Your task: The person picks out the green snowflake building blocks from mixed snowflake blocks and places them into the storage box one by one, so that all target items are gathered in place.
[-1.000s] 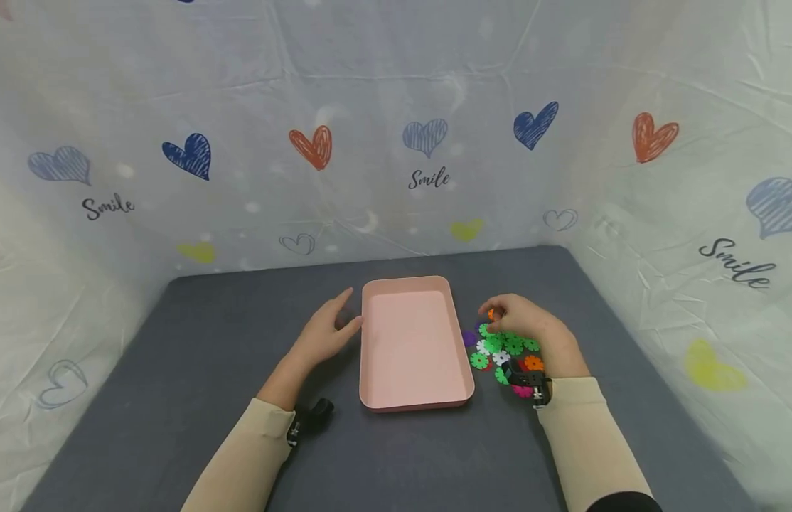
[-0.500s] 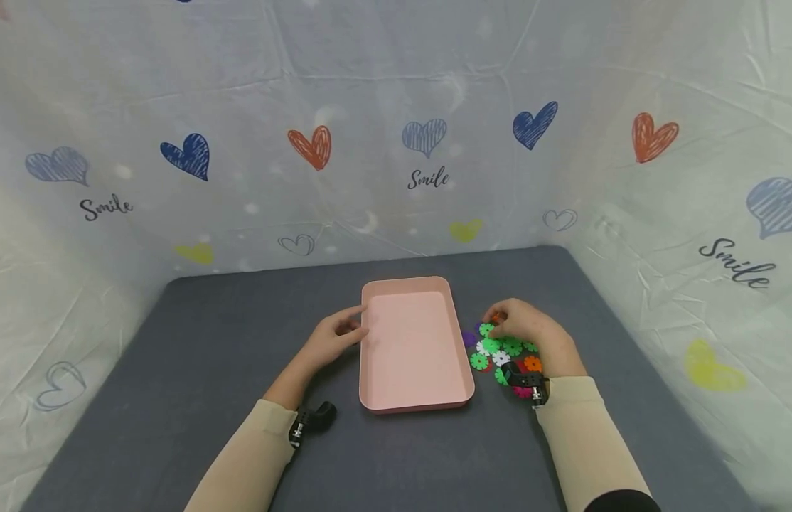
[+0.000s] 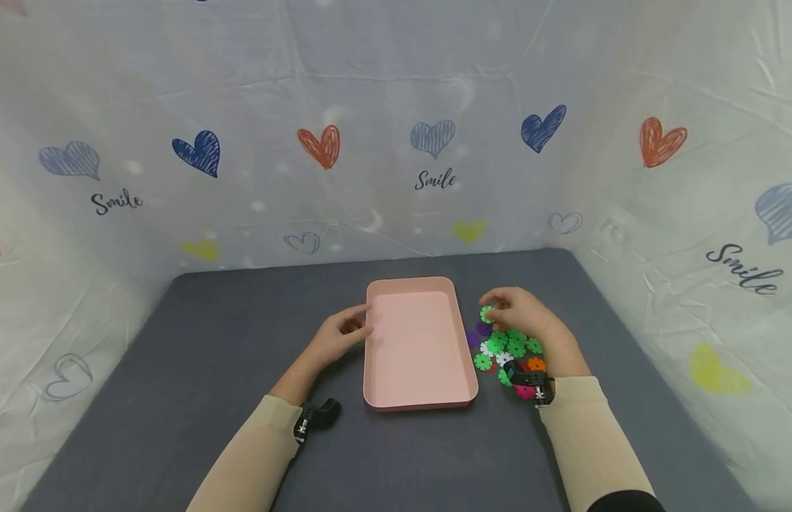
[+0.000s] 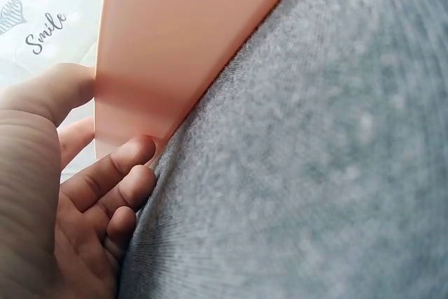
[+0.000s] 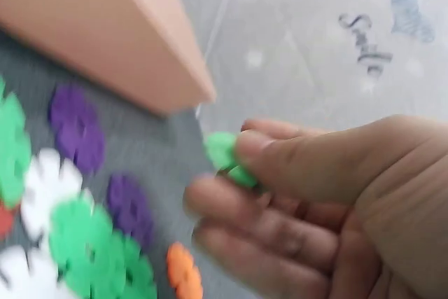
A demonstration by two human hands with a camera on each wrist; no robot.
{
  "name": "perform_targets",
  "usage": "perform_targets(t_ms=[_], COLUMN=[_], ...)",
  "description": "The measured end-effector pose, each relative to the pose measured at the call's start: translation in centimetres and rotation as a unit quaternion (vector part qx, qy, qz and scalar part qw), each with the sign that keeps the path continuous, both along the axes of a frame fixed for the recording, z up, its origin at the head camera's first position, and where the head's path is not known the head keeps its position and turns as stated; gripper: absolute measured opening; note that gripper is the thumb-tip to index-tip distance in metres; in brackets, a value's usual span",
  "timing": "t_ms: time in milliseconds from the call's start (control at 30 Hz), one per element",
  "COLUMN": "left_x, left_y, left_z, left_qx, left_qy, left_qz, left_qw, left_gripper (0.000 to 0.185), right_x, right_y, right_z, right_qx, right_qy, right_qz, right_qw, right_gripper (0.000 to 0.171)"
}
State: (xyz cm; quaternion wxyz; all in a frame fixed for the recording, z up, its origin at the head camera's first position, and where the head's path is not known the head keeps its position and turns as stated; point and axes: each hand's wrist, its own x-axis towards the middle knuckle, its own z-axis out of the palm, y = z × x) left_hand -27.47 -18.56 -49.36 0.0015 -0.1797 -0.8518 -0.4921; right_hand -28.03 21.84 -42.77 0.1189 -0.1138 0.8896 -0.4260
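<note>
A shallow pink tray point(image 3: 421, 348) lies on the dark table. My left hand point(image 3: 338, 336) holds its left side; in the left wrist view the thumb point(image 4: 66, 89) meets the rim and several curled fingers point(image 4: 115, 169) lie against the outer wall. Just past the tray's right side, my right hand point(image 3: 519, 311) pinches a green notched plastic disc, a snowflake building piece point(image 3: 487, 313), between thumb and fingers, raised over the pile. In the right wrist view this green disc point(image 5: 222, 150) is partly hidden by the thumb. Below are loose green discs point(image 3: 515, 345), white, purple and orange ones.
The grey cloth-covered table point(image 3: 242, 341) reaches back to a white curtain point(image 3: 370, 85) printed with hearts and "Smile". Two purple discs point(image 5: 77, 127) lie between the tray and the rest of the pile. Pink and orange discs point(image 3: 535, 363) sit near the right wrist.
My right hand has reached into the pile and come up with a green disc. My left hand has moved in to the tray's left rim and taken hold there.
</note>
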Motion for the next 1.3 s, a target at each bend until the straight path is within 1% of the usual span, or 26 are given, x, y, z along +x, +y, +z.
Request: perform_targets(t_ms=[67, 133, 267, 333, 433, 500, 667, 733, 833, 933, 967, 1033, 1100, 1200, 1300], left_x=[-0.1, -0.2, -0.3, -0.2, -0.1, -0.1, -0.1, -0.2, -0.3, -0.3, -0.3, -0.2, -0.1, -0.1, -0.1], left_y=[0.0, 0.0, -0.2, -0.2, -0.1, -0.1, 0.0, 0.1, 0.1, 0.1, 0.1, 0.0, -0.1, -0.1, -0.2], left_z=[-0.1, -0.1, -0.1, -0.1, -0.1, -0.1, -0.1, -0.1, 0.0, 0.0, -0.1, -0.1, -0.1, -0.1, -0.1], left_qx=[0.002, 0.001, -0.001, -0.004, -0.003, -0.002, -0.001, -0.001, -0.003, -0.004, -0.004, -0.003, 0.001, 0.002, 0.003], left_qy=[0.002, 0.006, 0.008, 0.007, 0.004, 0.001, 0.002, 0.004, 0.007, 0.007, 0.007, 0.006, 0.008, 0.008, 0.005], left_qz=[-0.001, -0.002, -0.006, -0.008, -0.009, -0.007, -0.007, -0.009, -0.01, -0.01, -0.01, -0.008, -0.005, -0.003, -0.004], left_qw=[1.0, 1.0, 1.0, 0.9999, 0.9999, 1.0, 1.0, 1.0, 0.9999, 0.9999, 0.9999, 0.9999, 1.0, 1.0, 1.0], left_gripper=[0.055, 0.054, 0.054, 0.054, 0.054, 0.053, 0.053, 0.053, 0.054, 0.054, 0.054, 0.054, 0.053, 0.052, 0.053], right_x=[0.1, 0.3, 1.2, 1.6, 2.4, 3.0, 4.5, 5.1, 5.8, 6.3, 6.5, 6.8, 7.1, 7.4, 7.8], right_y=[-0.5, -1.1, -2.7, -3.4, -4.7, -5.8, -8.8, -10.1, -11.9, -13.4, -13.9, -14.6, -15.2, -16.0, -16.7], right_z=[0.6, 1.3, 2.9, 3.4, 3.9, 4.2, 4.4, 4.3, 3.6, 2.5, 2.1, 1.3, 0.6, -0.2, -1.0], right_qx=[-0.028, -0.062, -0.119, -0.131, -0.133, -0.138, -0.175, -0.186, -0.187, -0.18, -0.167, -0.125, -0.069, 0.002, 0.043], right_qy=[0.004, 0.008, 0.01, 0.009, 0.016, 0.016, -0.012, -0.016, -0.015, -0.025, -0.025, -0.013, 0.012, 0.051, 0.074], right_qz=[-0.007, -0.01, 0.004, 0.016, 0.037, 0.043, 0.05, 0.067, 0.103, 0.144, 0.155, 0.184, 0.215, 0.249, 0.264], right_qw=[1.0, 0.998, 0.993, 0.991, 0.99, 0.989, 0.983, 0.98, 0.977, 0.973, 0.973, 0.975, 0.974, 0.967, 0.961], right_gripper=[0.034, 0.037, 0.043, 0.046, 0.047, 0.048, 0.05, 0.049, 0.046, 0.039, 0.037, 0.034, 0.029, 0.024, 0.015])
